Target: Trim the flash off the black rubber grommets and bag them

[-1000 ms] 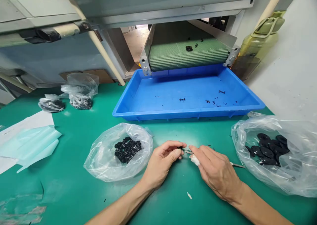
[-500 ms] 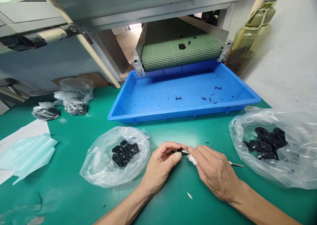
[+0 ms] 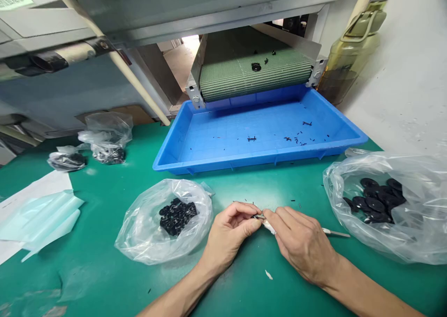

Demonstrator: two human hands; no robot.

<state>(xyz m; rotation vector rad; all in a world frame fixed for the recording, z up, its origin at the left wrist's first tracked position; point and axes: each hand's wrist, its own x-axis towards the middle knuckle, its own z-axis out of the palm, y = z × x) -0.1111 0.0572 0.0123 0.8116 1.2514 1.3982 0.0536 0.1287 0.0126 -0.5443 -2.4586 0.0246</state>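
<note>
Pinched left grip (image 3: 228, 233) beside right grip (image 3: 303, 242)

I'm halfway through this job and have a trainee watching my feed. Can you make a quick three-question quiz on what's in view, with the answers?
1. True or false: the blue tray stands on top of the green conveyor belt.
2. What does the left hand hold?
A) a roll of tape
B) a small black part
C) a plastic bottle
3. Fill in: the open bag to the right of the right hand holds round black ____.

Key:
1. False; the tray's far side lies below the belt's near end.
2. B
3. discs
</note>
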